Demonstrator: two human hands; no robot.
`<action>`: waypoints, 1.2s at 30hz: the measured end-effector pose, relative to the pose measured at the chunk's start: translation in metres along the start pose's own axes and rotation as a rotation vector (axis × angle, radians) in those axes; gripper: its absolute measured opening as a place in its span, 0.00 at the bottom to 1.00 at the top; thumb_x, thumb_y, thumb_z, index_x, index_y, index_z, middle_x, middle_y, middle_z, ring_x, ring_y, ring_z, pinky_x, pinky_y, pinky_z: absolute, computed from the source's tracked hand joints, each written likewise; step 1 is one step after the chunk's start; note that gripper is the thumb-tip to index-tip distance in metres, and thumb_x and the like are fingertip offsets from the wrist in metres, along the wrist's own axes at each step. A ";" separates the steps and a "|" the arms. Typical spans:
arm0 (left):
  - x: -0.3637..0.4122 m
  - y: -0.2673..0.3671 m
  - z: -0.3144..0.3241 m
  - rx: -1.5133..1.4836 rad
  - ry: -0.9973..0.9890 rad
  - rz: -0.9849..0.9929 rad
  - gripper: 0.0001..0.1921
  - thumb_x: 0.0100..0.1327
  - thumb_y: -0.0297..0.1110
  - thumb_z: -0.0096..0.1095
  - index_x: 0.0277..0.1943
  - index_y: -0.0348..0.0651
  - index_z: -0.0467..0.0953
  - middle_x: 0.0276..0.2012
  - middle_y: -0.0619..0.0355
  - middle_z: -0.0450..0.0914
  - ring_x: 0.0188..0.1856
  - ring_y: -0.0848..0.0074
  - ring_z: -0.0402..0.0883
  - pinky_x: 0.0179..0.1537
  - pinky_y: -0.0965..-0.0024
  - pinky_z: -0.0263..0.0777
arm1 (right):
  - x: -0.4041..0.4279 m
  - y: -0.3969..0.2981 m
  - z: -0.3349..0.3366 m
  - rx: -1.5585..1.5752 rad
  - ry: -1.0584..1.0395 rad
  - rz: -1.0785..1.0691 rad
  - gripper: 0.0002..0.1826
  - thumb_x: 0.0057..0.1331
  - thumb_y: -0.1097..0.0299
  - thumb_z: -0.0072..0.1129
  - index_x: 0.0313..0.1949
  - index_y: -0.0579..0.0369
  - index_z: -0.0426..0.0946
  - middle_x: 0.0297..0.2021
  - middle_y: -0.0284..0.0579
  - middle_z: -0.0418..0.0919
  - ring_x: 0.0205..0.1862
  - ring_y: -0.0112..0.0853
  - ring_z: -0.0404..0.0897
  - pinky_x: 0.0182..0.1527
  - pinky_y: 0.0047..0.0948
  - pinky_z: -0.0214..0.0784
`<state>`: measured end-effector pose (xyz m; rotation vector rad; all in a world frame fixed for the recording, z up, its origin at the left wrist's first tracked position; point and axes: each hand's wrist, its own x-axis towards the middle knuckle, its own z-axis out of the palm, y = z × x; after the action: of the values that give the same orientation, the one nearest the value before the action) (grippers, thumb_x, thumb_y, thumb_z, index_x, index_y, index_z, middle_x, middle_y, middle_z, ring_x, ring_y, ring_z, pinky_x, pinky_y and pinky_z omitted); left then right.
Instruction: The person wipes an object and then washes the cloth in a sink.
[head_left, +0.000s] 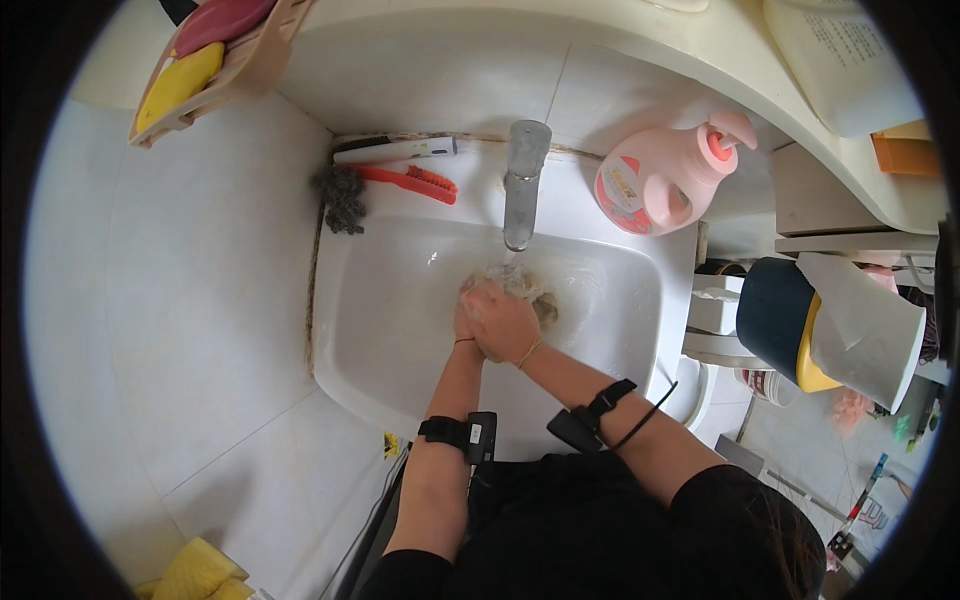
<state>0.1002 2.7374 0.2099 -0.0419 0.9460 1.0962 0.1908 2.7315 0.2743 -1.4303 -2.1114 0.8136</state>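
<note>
Both hands are pressed together in the white washbasin (390, 315), beneath the metal faucet (523, 187). Running water (510, 274) splashes at the fingertips. My right hand (508, 319) lies over my left hand (465, 319) and covers most of it. Their fingers are wet and overlap, so whether anything is between the palms is hidden. A thin dark cord circles the left wrist and a light one the right. Just right of the hands is the drain (545, 308), partly seen through moving water.
On the basin's back ledge lie a red brush (409, 180), a white handle-like object (397, 151) and a dark scouring ball (343, 196). A pink pump bottle (660, 180) stands at right. A soap rack (255, 67) hangs upper left; a shelf (600, 34) overhangs the back.
</note>
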 end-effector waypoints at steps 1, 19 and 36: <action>-0.003 -0.001 0.005 0.134 0.069 0.015 0.33 0.64 0.61 0.44 0.60 0.40 0.65 0.54 0.53 0.72 0.54 0.66 0.72 0.55 0.65 0.66 | 0.004 0.009 0.002 -0.005 0.003 0.007 0.12 0.61 0.59 0.53 0.41 0.49 0.71 0.39 0.46 0.71 0.35 0.43 0.77 0.37 0.40 0.71; 0.004 0.003 -0.041 1.573 0.190 0.620 0.33 0.58 0.36 0.62 0.66 0.54 0.58 0.52 0.49 0.70 0.54 0.58 0.69 0.59 0.63 0.61 | 0.000 0.118 0.029 0.278 0.099 0.470 0.36 0.52 0.70 0.61 0.62 0.45 0.61 0.63 0.47 0.57 0.61 0.48 0.62 0.61 0.39 0.57; -0.027 0.000 0.004 0.452 0.217 0.065 0.28 0.66 0.56 0.43 0.56 0.40 0.69 0.50 0.49 0.75 0.51 0.63 0.75 0.52 0.65 0.68 | -0.008 0.041 -0.003 -0.145 0.098 -0.175 0.15 0.56 0.62 0.60 0.43 0.45 0.72 0.44 0.38 0.71 0.36 0.37 0.77 0.35 0.39 0.70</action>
<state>0.0993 2.7200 0.2305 0.2459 1.3816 0.9274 0.2221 2.7365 0.2476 -1.3051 -2.2201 0.5225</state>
